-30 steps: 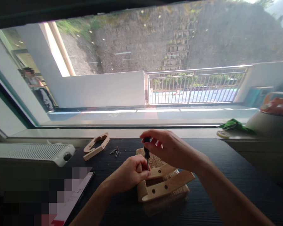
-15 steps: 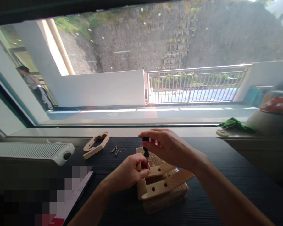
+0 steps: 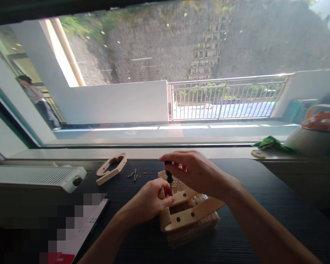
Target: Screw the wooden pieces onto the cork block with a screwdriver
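My right hand (image 3: 189,164) is closed on the black handle of a screwdriver (image 3: 168,176), which stands upright with its shaft pointing down. The shaft meets a pale wooden frame (image 3: 181,221) near my left fingertips; those fingers hide the tip. My left hand (image 3: 156,196) grips the near-left corner of this frame, thumb and fingers pressed around the wood. Dark round holes show along the frame's two bars. Beneath the frame lies a block wrapped in clear plastic (image 3: 192,234), with a brown, grainy top.
A second wooden piece, ring-shaped (image 3: 118,169), lies at the table's back left. Several screws (image 3: 133,174) are beside it. A tablet-like device (image 3: 90,223) is at front left, a radiator (image 3: 38,176) beyond. A green cloth (image 3: 272,144) and tape roll (image 3: 258,154) rest on the windowsill.
The view has shifted very slightly. Both hands keep their hold, and the screwdriver and wooden frame stay in nearly the same place.
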A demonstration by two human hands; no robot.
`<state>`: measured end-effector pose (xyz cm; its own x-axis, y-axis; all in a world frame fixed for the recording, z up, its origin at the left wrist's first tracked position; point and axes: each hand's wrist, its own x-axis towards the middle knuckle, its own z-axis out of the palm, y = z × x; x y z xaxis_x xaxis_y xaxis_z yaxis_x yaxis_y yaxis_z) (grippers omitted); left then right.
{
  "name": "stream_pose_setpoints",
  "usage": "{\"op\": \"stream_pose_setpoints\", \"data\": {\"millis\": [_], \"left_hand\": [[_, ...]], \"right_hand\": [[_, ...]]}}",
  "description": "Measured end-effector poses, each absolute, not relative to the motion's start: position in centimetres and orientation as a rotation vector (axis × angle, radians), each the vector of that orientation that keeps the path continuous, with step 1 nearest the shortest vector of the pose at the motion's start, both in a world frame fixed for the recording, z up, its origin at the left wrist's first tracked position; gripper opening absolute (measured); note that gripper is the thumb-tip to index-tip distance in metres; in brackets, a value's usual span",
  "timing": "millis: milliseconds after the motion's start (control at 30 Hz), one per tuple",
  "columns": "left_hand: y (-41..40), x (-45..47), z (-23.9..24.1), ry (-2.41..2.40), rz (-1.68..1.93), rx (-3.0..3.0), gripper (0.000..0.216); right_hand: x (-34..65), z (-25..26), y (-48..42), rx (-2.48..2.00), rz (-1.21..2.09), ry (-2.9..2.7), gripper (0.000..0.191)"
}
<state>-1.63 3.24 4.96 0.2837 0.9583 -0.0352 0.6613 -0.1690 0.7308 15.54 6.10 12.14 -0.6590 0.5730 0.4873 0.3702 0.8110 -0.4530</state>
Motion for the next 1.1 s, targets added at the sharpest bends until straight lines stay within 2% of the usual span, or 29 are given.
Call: {"op": "stream_pose_setpoints", "data": {"millis": [133,467,733,1100], "left_hand": [[3.22,-1.67,4.97,1.433,0.549,1.840,0.023],[3.45,-1.80,4.52,1.434,0.610,1.940,0.011],[3.36,-1.80,4.51,1.426,0.582,1.863,0.020],[3.49,-1.69,4.46,1.452,0.600,1.933,0.013]], "right_hand": [[15.54,12.22,6.17,-0.686,0.420,-2.352,0.029],[15.22,11.68,6.31,-0.743,0.402,-2.353,0.027],[15.62,12.31,5.65,-0.598,0.491,-2.383,0.039],[15.49,11.88,6.52,-0.722,0.432,-2.344,0.033]]}}
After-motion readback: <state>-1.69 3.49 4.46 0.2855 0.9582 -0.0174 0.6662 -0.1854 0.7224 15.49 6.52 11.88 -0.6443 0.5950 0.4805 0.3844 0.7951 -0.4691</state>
